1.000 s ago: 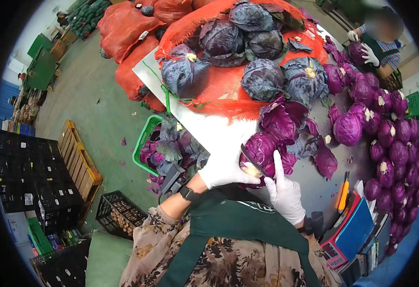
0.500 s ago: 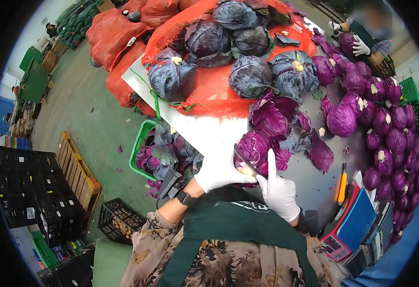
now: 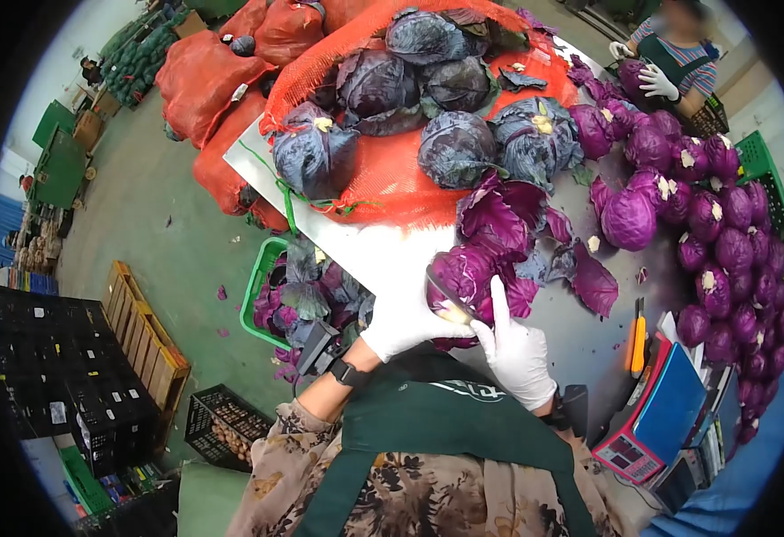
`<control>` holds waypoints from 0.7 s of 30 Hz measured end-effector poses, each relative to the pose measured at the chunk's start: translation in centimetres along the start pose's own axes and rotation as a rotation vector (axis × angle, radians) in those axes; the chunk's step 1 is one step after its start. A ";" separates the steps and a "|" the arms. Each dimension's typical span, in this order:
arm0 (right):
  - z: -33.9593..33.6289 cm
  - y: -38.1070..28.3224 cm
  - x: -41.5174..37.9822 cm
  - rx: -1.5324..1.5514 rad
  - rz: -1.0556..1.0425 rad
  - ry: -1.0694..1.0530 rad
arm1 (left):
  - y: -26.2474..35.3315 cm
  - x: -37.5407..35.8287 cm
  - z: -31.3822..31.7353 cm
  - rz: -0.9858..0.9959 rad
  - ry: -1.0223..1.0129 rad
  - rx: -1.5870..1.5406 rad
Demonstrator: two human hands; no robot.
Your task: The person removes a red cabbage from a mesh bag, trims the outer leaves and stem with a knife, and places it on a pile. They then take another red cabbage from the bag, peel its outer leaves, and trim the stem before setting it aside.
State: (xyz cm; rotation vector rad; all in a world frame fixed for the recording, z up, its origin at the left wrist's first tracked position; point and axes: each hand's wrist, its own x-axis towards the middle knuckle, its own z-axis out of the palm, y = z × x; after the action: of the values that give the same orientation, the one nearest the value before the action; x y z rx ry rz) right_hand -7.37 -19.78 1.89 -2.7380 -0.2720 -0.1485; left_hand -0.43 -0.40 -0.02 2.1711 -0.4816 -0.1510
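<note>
A red cabbage (image 3: 461,271) with a pale cut stem end lies at the near edge of the table, in front of my body. My left hand (image 3: 402,315), in a white glove, is closed round its left side; glare hides the finger detail. Across the cabbage's near side runs the dark, curved blade of a knife (image 3: 446,292). It leads into my gloved right hand (image 3: 519,360), which is closed, though the index finger stretches along the cabbage; the handle is hidden. Loose purple leaves (image 3: 499,215) lie just behind the cabbage.
Untrimmed cabbages (image 3: 457,149) sit on a red mesh sack (image 3: 392,174). Peeled cabbages (image 3: 733,251) are heaped at the right. A green crate (image 3: 259,295) of leaves stands lower left. An orange-handled tool (image 3: 638,349) lies beside folders (image 3: 665,385). A co-worker (image 3: 678,54) handles cabbage at the far right.
The whole view has shifted slightly, so table items appear a little further left. Both hands keep nearly the same hold on cabbage and knife. The co-worker appears more upright.
</note>
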 end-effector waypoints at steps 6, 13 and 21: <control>-0.6 0.8 -0.1 0.059 -0.063 -0.046 | -0.9 -0.2 0.3 0.008 0.027 0.065; -1.0 -0.4 -0.4 -0.078 0.026 -0.091 | -0.4 -0.4 0.6 0.043 0.092 0.099; -0.7 1.7 0.3 0.097 0.076 -0.032 | -0.3 -0.4 0.2 0.030 0.036 -0.019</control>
State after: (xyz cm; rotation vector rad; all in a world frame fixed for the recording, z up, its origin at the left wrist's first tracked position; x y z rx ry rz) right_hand -6.79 -21.52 1.96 -2.6513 -0.1788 -0.0692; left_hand -0.73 -0.26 -0.44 2.1439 -0.4900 -0.1000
